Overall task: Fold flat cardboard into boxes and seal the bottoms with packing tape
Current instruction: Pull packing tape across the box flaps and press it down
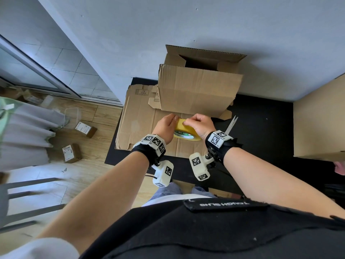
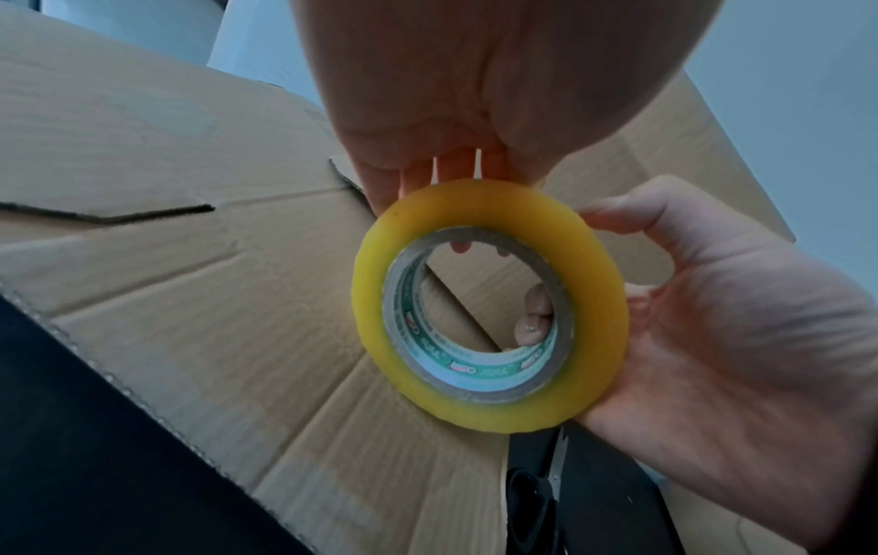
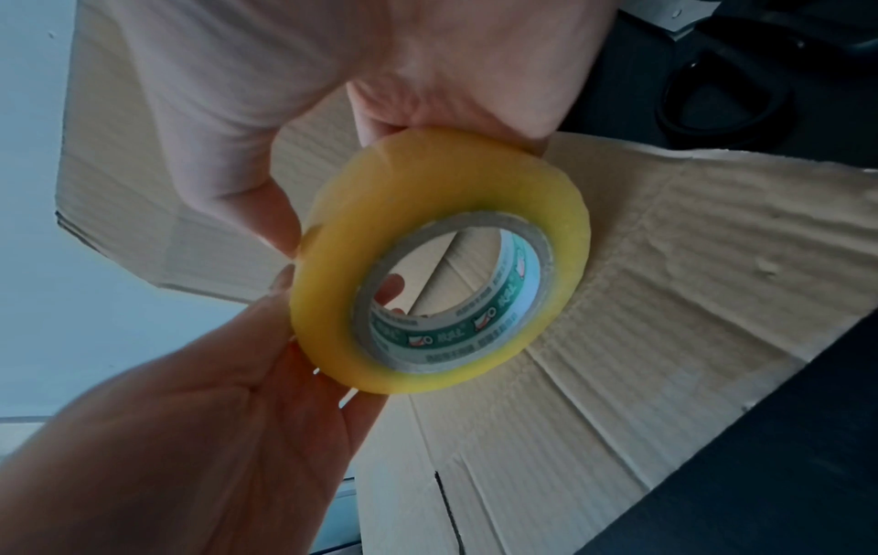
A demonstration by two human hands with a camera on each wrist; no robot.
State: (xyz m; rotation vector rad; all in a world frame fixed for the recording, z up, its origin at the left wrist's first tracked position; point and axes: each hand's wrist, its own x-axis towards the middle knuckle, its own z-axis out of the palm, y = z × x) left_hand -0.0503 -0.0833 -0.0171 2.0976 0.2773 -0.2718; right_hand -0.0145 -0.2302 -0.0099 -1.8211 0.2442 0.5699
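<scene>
A yellow roll of packing tape is held in both hands above the flat cardboard sheet. My left hand grips its left side, thumb on the rim. My right hand grips the right side, fingertips pinching the top of the rim. In the left wrist view the tape roll stands on edge, with the left hand above it and the right hand curled round it. The right wrist view shows the tape roll the same way. Behind stands a folded-up box with its top open.
Scissors lie on the black table just right of my right hand. A large cardboard box stands at the table's right end. The wall is close behind. Small parcels lie on the wooden floor at left.
</scene>
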